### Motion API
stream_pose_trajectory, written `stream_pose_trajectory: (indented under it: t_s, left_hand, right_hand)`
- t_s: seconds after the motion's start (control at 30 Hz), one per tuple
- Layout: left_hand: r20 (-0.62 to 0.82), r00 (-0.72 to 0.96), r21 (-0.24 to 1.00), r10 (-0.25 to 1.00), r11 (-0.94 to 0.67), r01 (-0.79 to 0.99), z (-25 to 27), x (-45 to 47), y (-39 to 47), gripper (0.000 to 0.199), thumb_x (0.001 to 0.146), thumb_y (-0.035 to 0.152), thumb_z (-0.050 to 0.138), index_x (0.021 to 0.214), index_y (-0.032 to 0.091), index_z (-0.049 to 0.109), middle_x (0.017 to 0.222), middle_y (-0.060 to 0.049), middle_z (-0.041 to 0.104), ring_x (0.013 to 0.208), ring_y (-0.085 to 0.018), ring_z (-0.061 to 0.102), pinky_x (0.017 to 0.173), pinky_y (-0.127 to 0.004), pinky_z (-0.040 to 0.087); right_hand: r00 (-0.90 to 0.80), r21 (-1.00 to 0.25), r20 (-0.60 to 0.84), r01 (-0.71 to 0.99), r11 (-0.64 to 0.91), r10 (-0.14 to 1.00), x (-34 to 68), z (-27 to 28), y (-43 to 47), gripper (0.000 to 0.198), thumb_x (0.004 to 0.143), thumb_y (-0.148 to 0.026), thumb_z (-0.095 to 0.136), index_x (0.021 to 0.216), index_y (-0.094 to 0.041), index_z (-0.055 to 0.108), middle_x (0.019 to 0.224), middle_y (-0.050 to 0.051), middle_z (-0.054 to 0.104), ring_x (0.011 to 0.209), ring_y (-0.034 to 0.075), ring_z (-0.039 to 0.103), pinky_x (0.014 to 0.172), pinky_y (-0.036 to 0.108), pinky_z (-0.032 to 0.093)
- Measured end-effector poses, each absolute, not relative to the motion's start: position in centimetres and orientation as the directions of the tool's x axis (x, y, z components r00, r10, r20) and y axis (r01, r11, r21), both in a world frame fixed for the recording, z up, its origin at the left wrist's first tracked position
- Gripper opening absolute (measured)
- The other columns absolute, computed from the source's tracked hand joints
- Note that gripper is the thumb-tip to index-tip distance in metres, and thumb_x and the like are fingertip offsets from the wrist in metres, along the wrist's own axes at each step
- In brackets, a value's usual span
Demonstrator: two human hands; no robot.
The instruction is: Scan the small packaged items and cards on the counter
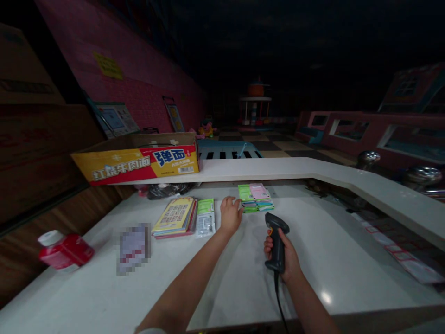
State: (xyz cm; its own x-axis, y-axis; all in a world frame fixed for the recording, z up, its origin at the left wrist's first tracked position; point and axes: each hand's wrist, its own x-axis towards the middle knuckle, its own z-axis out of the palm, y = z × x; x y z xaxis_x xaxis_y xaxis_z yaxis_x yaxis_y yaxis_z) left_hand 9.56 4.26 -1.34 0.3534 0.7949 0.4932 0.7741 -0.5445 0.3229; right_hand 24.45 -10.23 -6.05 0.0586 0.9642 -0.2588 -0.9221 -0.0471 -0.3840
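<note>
My right hand (290, 260) is wrapped round the handle of a black barcode scanner (277, 248), whose cord runs down toward the front edge. Bent fingers apart, my left hand (231, 215) hovers or rests just left of a stack of small flat packets (256, 198), green and pink on top; I cannot tell whether it touches them. Nothing shows in its grasp. To the left of that hand, a green and silver packet (206, 218) lies beside a pile of yellow-covered booklets (175, 217).
A red bottle with a white cap (66, 250) lies at the left of the white counter (239, 287), near a blurred-out item (134, 248). On the raised ledge (271, 168) stands a yellow and red carton (146, 160). Papers (392, 246) lie under the ledge at right.
</note>
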Motion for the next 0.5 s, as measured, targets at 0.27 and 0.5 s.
stream_pose_trajectory:
  t_s: [0.27, 0.5]
  left_hand:
    - [0.410, 0.061, 0.128, 0.910, -0.123, 0.984, -3.4, 1.4, 1.0, 0.034, 0.088, 0.018, 0.046, 0.116, 0.006, 0.062, 0.110, -0.022, 0.058, 0.110, -0.035, 0.050, 0.091, -0.046, 0.041]
    - [0.351, 0.063, 0.086, 0.934, -0.099, 0.991, -4.3, 0.6, 0.1, 0.038, 0.090, 0.030, 0.048, 0.117, 0.008, 0.062, 0.112, -0.020, 0.059, 0.109, -0.034, 0.050, 0.091, -0.043, 0.041]
  right_hand:
    - [0.024, -0.322, -0.293, -0.944, -0.075, 0.956, 24.5, -5.7, -10.7, 0.023, 0.076, -0.032, 0.074, 0.088, -0.017, 0.061, 0.064, -0.002, 0.055, 0.053, 0.009, 0.053, 0.048, 0.019, 0.051]
    - [0.039, -0.325, -0.275, -0.944, -0.055, 0.961, 24.3, -5.5, -11.2, 0.024, 0.075, -0.030, 0.075, 0.088, -0.015, 0.062, 0.065, -0.001, 0.055, 0.054, 0.009, 0.054, 0.050, 0.018, 0.052]
